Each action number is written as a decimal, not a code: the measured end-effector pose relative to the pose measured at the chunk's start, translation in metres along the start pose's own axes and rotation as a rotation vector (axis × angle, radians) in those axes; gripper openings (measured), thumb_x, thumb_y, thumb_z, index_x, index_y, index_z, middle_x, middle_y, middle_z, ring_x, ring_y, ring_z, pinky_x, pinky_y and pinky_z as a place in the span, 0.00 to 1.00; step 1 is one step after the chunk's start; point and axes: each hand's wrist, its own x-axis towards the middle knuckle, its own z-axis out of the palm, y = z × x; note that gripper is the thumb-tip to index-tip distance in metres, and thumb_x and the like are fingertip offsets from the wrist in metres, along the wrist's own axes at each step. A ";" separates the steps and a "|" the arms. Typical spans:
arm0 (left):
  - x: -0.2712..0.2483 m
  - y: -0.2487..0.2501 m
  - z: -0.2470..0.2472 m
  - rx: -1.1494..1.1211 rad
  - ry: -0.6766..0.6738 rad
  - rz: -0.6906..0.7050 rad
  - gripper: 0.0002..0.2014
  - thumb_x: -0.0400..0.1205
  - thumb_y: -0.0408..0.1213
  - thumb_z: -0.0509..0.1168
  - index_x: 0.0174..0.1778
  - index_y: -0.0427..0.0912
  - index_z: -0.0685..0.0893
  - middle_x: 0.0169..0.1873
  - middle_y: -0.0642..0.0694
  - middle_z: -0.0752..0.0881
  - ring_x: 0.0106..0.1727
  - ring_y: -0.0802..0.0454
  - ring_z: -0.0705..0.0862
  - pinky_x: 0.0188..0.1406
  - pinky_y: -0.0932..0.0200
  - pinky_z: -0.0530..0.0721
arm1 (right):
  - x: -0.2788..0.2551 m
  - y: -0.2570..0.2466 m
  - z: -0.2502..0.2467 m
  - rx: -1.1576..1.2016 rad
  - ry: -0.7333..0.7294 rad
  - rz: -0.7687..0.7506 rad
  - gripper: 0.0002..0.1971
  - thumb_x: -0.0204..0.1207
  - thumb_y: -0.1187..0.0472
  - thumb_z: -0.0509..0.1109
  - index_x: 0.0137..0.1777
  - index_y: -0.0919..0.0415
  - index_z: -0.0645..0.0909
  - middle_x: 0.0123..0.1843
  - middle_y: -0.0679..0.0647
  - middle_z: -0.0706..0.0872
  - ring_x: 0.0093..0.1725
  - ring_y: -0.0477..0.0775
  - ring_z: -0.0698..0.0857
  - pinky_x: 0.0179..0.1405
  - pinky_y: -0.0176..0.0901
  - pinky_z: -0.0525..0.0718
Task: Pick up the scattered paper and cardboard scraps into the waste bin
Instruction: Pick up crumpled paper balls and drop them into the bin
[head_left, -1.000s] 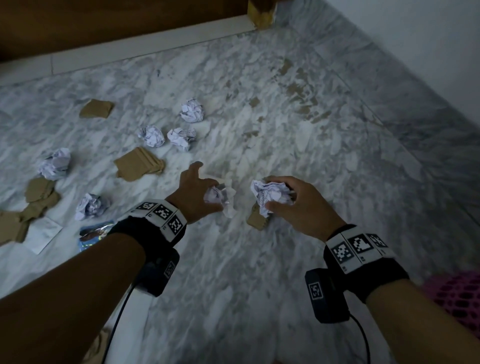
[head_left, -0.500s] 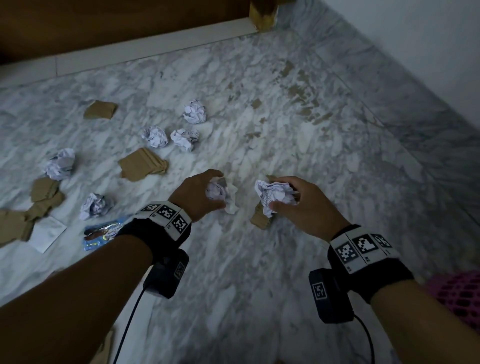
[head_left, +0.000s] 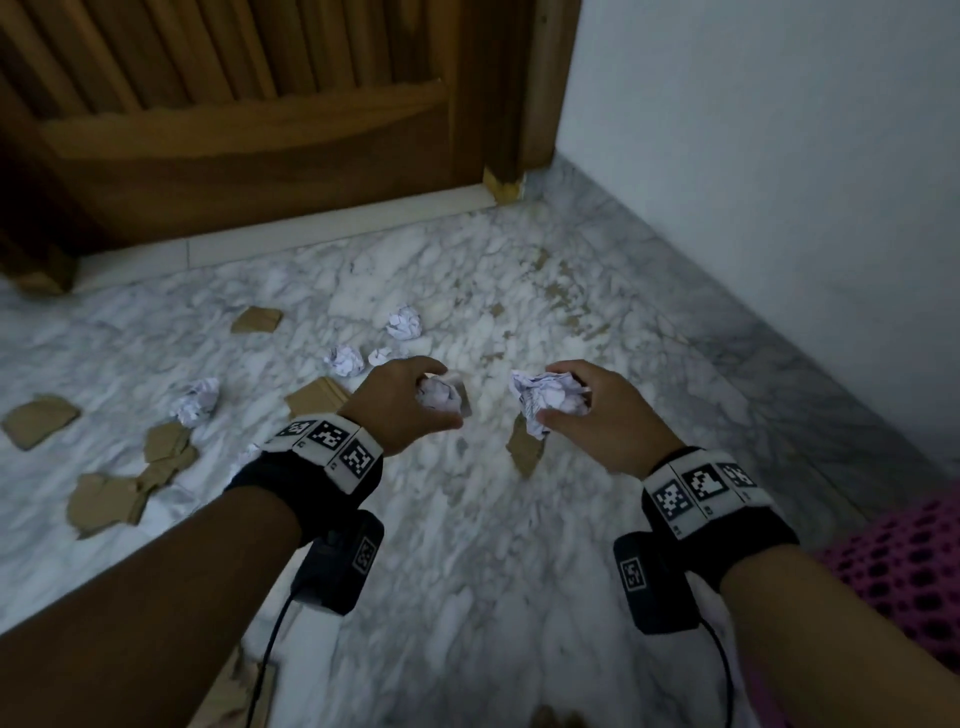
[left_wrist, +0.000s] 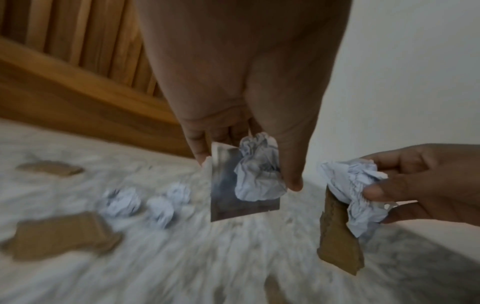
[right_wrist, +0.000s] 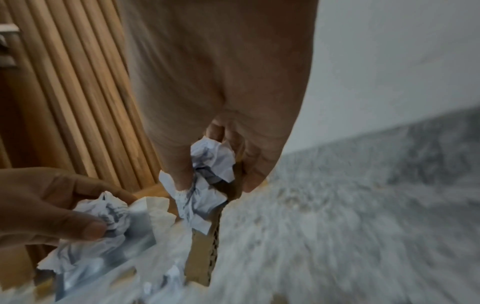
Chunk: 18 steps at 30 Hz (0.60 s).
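Note:
My left hand (head_left: 440, 398) grips a crumpled white paper ball (left_wrist: 259, 176) together with a flat silvery sheet (left_wrist: 223, 201), held above the marble floor. My right hand (head_left: 551, 396) grips another crumpled paper ball (head_left: 545, 397) and a brown cardboard scrap (head_left: 525, 453) that hangs below it; the right wrist view shows that cardboard scrap (right_wrist: 205, 253) edge-on. The pink mesh waste bin (head_left: 909, 566) shows at the lower right, beside my right forearm. More paper balls (head_left: 402, 322) and cardboard scraps (head_left: 104, 501) lie on the floor to the left.
A wooden door (head_left: 249, 135) closes off the far side, and a white wall (head_left: 779, 182) runs along the right. Cardboard pieces (head_left: 39, 420) and paper balls (head_left: 200, 400) are scattered over the left of the floor (head_left: 467, 571). Another cardboard bit (head_left: 257, 318) lies near the door.
Both hands have lifted off the floor with their paper and scraps. The view has tilted up, so the door and more of the pink bin now show.

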 end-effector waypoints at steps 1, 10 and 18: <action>-0.008 0.013 -0.013 0.011 0.007 0.024 0.31 0.68 0.45 0.79 0.66 0.43 0.80 0.59 0.43 0.85 0.54 0.51 0.83 0.51 0.60 0.81 | -0.008 -0.015 -0.011 -0.016 0.024 -0.019 0.25 0.74 0.59 0.77 0.70 0.59 0.77 0.62 0.53 0.85 0.59 0.52 0.85 0.53 0.39 0.82; -0.101 0.140 -0.102 -0.068 0.115 0.265 0.29 0.68 0.45 0.79 0.65 0.46 0.81 0.60 0.45 0.85 0.57 0.50 0.84 0.54 0.59 0.82 | -0.122 -0.125 -0.099 -0.049 0.276 -0.079 0.21 0.73 0.62 0.76 0.66 0.58 0.79 0.59 0.53 0.87 0.59 0.54 0.85 0.60 0.48 0.83; -0.183 0.240 -0.094 -0.224 0.058 0.463 0.29 0.67 0.42 0.80 0.64 0.43 0.82 0.54 0.46 0.86 0.51 0.54 0.84 0.48 0.65 0.81 | -0.266 -0.147 -0.179 -0.130 0.518 -0.047 0.25 0.73 0.61 0.77 0.70 0.59 0.77 0.57 0.49 0.84 0.56 0.49 0.84 0.45 0.18 0.75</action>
